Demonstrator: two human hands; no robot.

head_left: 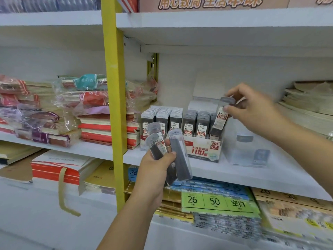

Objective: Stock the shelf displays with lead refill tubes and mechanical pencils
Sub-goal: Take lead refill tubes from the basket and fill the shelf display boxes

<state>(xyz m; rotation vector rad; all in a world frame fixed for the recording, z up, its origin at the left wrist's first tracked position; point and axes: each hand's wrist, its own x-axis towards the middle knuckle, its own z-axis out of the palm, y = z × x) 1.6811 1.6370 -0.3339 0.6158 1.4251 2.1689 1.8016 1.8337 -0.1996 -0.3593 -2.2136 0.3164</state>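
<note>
My left hand (155,170) grips a fan of three clear lead refill tubes (180,156) with dark leads, held in front of the white shelf (234,175). My right hand (255,112) pinches the top of a single 0.7 lead refill tube (220,120), tilted over the right end of the display box (203,150) marked HB 0.7. That box holds rows of upright tubes; a second box of 0.5 tubes (162,121) stands just left of it. No mechanical pencils are in view.
A clear plastic box (246,150) stands right of the display box. Stacks of wrapped notebooks (86,112) fill the shelf left of the yellow upright (115,87). Paper stacks (310,101) lie at the far right, packs of paper pads (218,201) on the shelf below.
</note>
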